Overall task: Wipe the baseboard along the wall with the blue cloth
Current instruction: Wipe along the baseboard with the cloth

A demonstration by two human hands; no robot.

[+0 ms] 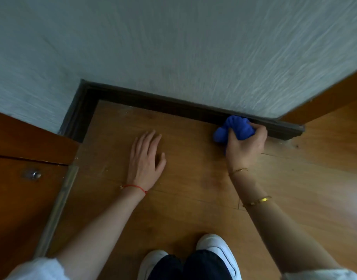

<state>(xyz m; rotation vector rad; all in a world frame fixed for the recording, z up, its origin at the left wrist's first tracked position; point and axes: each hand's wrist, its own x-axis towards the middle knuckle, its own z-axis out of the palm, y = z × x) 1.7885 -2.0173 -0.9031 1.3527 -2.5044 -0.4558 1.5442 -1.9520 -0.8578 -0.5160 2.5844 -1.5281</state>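
Home room corner: wood floor (183, 199), textured wall (173, 47), dark baseboard (153, 101).

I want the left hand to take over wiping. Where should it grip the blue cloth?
Likely the loose lobe of the blue cloth bulging out left of the right hand, approached from the left along the floor; the rest is bunched inside that fist against the baseboard.

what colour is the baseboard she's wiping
Dark brown, nearly black wooden baseboard, clearest in the head view.
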